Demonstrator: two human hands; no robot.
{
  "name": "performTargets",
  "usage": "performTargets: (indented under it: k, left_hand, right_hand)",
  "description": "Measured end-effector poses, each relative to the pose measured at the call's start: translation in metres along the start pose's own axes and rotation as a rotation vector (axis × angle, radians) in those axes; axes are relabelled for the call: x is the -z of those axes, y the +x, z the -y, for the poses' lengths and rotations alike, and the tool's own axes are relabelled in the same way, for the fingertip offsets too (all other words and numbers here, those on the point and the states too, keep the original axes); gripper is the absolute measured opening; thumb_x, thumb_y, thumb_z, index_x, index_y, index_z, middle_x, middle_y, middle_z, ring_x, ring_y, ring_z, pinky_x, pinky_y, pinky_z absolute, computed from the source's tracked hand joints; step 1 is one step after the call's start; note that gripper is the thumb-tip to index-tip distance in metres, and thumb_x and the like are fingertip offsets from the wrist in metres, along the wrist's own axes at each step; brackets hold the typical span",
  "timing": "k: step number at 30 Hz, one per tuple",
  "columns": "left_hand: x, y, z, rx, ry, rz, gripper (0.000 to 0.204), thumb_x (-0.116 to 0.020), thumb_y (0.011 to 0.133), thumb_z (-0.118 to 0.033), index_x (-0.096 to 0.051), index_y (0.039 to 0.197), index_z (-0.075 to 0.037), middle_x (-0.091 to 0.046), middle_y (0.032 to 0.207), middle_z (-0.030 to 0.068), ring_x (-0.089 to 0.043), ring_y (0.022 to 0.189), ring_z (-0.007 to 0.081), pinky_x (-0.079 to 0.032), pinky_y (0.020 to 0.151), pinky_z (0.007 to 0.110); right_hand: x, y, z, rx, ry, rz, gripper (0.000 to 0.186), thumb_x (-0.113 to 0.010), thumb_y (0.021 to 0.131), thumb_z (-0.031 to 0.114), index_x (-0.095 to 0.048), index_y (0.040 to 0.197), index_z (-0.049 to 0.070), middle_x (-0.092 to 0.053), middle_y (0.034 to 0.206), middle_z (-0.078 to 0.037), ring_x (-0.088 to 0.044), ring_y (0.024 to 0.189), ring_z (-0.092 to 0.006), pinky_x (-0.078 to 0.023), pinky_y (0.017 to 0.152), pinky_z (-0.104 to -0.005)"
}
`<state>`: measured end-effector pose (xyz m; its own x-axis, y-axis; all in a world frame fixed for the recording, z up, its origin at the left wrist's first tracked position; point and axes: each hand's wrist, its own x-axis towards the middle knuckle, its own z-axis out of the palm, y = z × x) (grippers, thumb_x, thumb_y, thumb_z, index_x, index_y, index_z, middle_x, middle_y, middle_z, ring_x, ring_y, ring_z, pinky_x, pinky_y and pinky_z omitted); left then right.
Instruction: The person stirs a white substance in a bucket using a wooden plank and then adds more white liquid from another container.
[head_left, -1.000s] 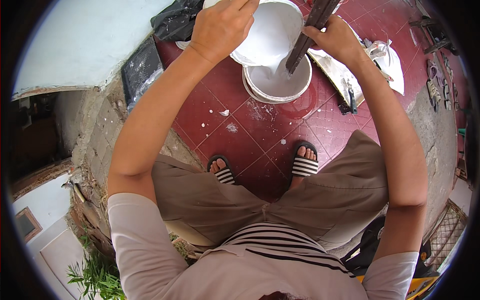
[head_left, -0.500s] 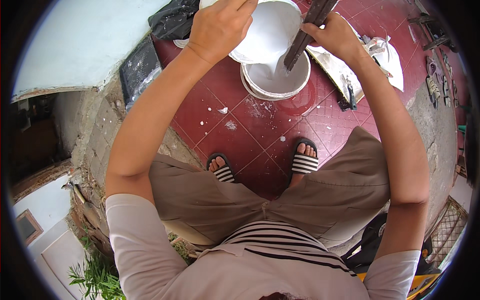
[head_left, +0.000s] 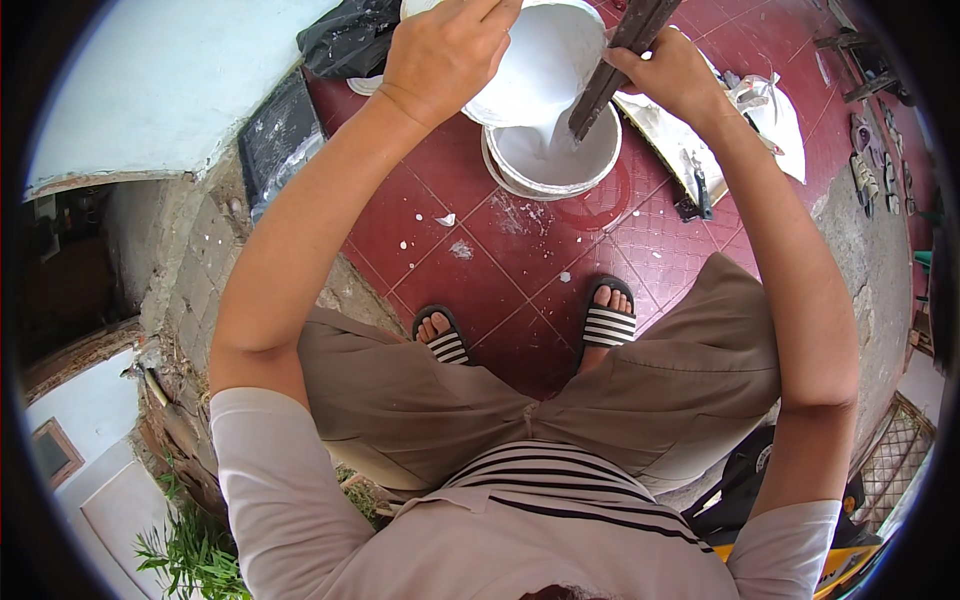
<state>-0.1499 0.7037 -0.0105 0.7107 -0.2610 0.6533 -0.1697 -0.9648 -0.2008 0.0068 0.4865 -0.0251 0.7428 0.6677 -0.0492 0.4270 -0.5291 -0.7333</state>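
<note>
My left hand (head_left: 445, 52) is closed at the left side of a white bucket (head_left: 482, 112) at the top of the view, fingers bent at its rim. That bucket is tipped, and white paint (head_left: 548, 70) runs from its mouth. Below it, a second white bucket (head_left: 560, 190) stands on the floor and catches the paint. My right hand (head_left: 668, 75) grips a dark brown wooden stick (head_left: 603, 95). The stick slants downward, its lower end at the paint stream between the two buckets. Where my left fingertips press is partly hidden.
White spatters mark the red tiled floor (head_left: 480, 290). Right of the buckets lie a white sheet (head_left: 660, 140), a dark-handled tool (head_left: 703, 195) and a white bag (head_left: 785, 130). A black plastic bag (head_left: 345, 40) sits at the far left. My sandalled feet (head_left: 440, 335) are near the buckets.
My left hand and the tipped bucket have shifted very slightly to the right. The right hand and the stick look almost unmoved.
</note>
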Motion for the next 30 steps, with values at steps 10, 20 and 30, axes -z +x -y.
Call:
performTargets:
  k: [10, 20, 30]
  left_hand:
    - [-0.001, 0.001, -0.001, -0.007, 0.005, -0.013, 0.041, -0.07, 0.082, -0.007, -0.067, 0.123, 0.001, -0.057, 0.086, 0.008, -0.063, 0.07, 0.0215, -0.053, 0.06, 0.035]
    - [0.001, -0.001, -0.002, 0.001, -0.007, 0.014, 0.043, -0.07, 0.082, -0.007, -0.067, 0.124, 0.001, -0.057, 0.087, 0.0086, -0.063, 0.069, 0.0227, -0.053, 0.06, 0.036]
    - [-0.007, 0.0, 0.012, 0.08, -0.067, -0.016, 0.038, -0.065, 0.084, -0.006, -0.067, 0.122, 0.002, -0.063, 0.09, 0.0123, -0.067, 0.071, 0.0286, -0.056, 0.062, 0.039]
  right_hand:
    - [0.0, 0.003, -0.004, -0.008, -0.039, 0.004, 0.039, -0.07, 0.092, 0.026, -0.072, 0.121, 0.0, -0.077, 0.101, -0.017, -0.079, 0.085, -0.0245, -0.061, 0.084, -0.0342]
    - [0.005, -0.006, 0.013, -0.008, -0.057, -0.009, 0.031, -0.071, 0.091, 0.021, -0.073, 0.111, -0.002, -0.077, 0.097, -0.018, -0.076, 0.089, -0.0262, -0.059, 0.083, -0.0373]
    - [0.01, -0.005, 0.017, 0.016, -0.037, -0.016, 0.024, -0.07, 0.088, 0.017, -0.074, 0.101, -0.002, -0.075, 0.09, -0.018, -0.074, 0.085, -0.0265, -0.058, 0.078, -0.0401]
